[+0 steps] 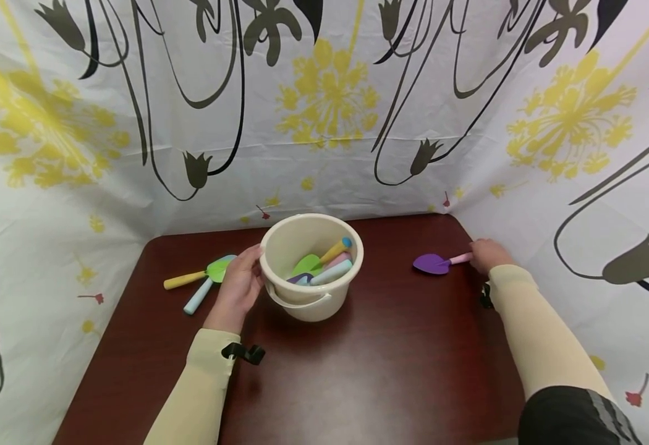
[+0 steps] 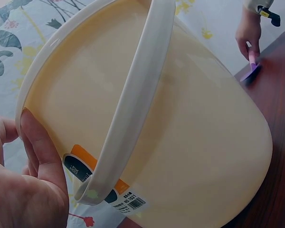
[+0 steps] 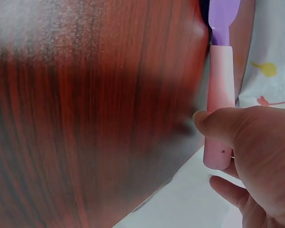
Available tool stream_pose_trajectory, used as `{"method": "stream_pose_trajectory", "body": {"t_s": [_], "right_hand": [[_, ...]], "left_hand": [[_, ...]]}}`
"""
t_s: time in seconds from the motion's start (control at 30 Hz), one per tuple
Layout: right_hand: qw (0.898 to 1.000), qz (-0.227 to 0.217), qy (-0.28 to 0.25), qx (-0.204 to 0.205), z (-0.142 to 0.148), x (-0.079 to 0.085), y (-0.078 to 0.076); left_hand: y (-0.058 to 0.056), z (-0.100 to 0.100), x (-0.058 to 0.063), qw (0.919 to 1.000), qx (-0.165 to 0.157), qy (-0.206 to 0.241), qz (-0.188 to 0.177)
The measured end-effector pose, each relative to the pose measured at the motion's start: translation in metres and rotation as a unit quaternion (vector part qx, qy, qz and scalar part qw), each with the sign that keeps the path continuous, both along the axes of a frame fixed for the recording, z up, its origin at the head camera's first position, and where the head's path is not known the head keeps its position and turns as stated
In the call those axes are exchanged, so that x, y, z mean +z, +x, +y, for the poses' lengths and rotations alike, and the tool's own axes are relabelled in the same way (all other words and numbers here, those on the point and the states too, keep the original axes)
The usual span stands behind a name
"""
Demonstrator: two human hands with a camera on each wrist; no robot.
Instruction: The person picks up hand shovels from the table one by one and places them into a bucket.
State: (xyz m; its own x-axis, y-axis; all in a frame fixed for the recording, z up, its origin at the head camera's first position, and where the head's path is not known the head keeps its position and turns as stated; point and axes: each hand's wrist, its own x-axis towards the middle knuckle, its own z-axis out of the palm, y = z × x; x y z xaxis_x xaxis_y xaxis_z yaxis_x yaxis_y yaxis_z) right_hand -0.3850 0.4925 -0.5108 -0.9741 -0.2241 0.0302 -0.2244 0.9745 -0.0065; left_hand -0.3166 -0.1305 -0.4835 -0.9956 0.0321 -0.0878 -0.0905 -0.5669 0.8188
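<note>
Trowel (image 1: 433,264) near the table's (image 1: 391,364) far-right corner — handle (image 3: 221,80) pinched in the right hand (image 1: 488,255), blade (image 1: 429,264) pointing left, towards the bucket (image 1: 332,303), whose rim (image 1: 360,253) the left hand (image 1: 240,284) grips.

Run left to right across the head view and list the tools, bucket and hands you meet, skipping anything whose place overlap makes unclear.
Yellow-handled green trowel → left hand → cream bucket → pink-handled purple trowel → right hand.
</note>
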Motion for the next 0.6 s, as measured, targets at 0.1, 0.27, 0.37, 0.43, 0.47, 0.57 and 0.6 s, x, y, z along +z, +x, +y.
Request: {"method": "stream_pose_trajectory", "body": {"t_s": [0.1,0.27,0.37,0.43,0.47,0.57,0.6], "right_hand": [[0.999,-0.013,-0.03,0.008,0.001,0.003,0.0],[0.996,-0.051,-0.075,0.006,0.004,0.005,0.001],[0.993,-0.059,-0.1,0.013,0.005,0.006,0.002],[0.991,-0.062,-0.118,0.015,0.004,0.008,0.004],[0.99,-0.064,-0.128,0.014,0.003,0.008,0.006],[0.983,-0.08,-0.166,0.004,0.0,0.01,0.011],[0.981,-0.083,-0.176,0.002,-0.001,0.011,0.013]], "left_hand": [[0.001,-0.001,0.001,1.0,0.001,0.0,0.001],[0.002,-0.001,0.002,1.0,-0.002,-0.006,-0.004],[0.002,0.0,0.002,0.9999,-0.001,-0.006,-0.009],[0.001,0.0,0.002,0.9999,0.001,-0.003,-0.012],[0.001,0.0,0.002,0.9999,0.001,-0.004,-0.012],[0.001,0.0,0.002,0.9999,0.0,-0.003,-0.011],[0.001,-0.001,0.001,0.9999,-0.001,-0.003,-0.01]]}}
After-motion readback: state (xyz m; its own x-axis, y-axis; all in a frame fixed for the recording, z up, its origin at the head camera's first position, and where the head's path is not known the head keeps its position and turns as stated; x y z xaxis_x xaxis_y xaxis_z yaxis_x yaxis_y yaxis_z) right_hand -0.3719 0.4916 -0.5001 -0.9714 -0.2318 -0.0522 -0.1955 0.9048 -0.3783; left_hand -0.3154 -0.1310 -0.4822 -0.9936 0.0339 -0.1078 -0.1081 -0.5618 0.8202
